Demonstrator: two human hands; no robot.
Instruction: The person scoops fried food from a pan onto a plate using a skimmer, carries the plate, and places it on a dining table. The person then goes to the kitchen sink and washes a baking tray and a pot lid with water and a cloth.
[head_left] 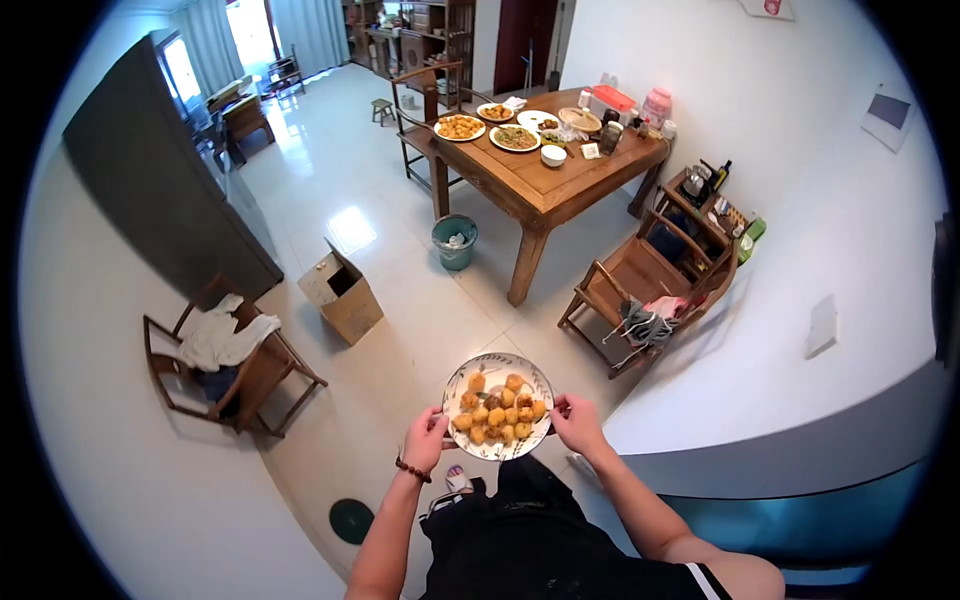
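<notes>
Between my two hands I see a white plate (462, 386) with a leaf pattern around its rim, held level in front of my body. Several round, golden-brown food balls (496, 416) lie on it. My left hand (428, 440) grips the plate's left edge, thumb on the rim and fingers partly hidden underneath. At the opposite edge, my right hand (577, 424) is closed on the rim in the same way. A beaded bracelet (412, 470) circles my left wrist.
Ahead stands a wooden table (545, 188) with several dishes. A green bin (455, 245) and an open cardboard box (345, 300) sit on the floor. Chairs stand left (250, 365) and right (630, 275), both with cloth on them. A white wall (760, 330) runs along my right.
</notes>
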